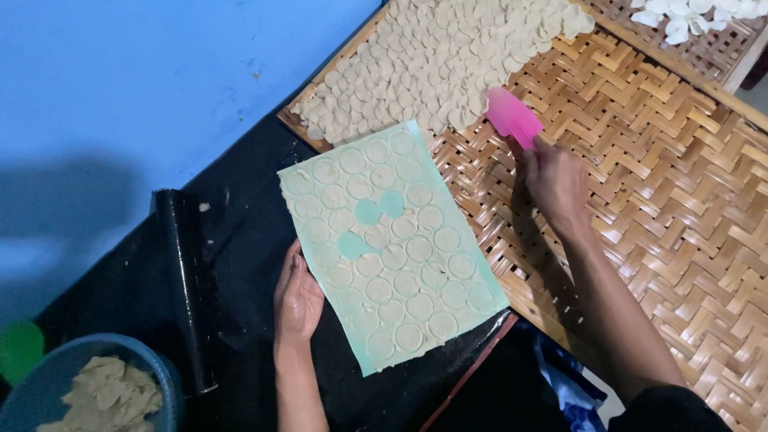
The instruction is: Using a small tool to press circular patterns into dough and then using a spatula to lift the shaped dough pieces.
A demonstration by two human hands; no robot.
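Blue flooring (160, 80) filled the upper left of the view, and beside it a black sheet (240, 264) covered the low work surface where the person sat. On that sheet lay a pale green mat (364, 212) spread with thin dough (400, 264), scored all over into round discs; three or four discs near the middle had been lifted out, leaving bare green patches. The left hand (298, 300) rested flat on the mat's left edge, fingers together and pressing down rather than closed around anything, holding the mat in place. The right hand (556, 180) was stretched out over a large woven bamboo tray (664, 200) and was clenched around the handle of a pink scraper (512, 116), whose blade was blurred and pointed toward a dense layer of cut dough rounds (440, 56). Those rounds overlapped one another across the tray's far left part, with the scraper tip just at their near edge. A black rolling pin (186, 284) lay on the black sheet left of the mat, well apart from the left hand. A blue bowl (164, 376) with dough scraps (104, 396) sat in the bottom left corner, with a green object (20, 348), too blurred to identify, beside it. White pieces (688, 16) lay on a second tray at the top right.
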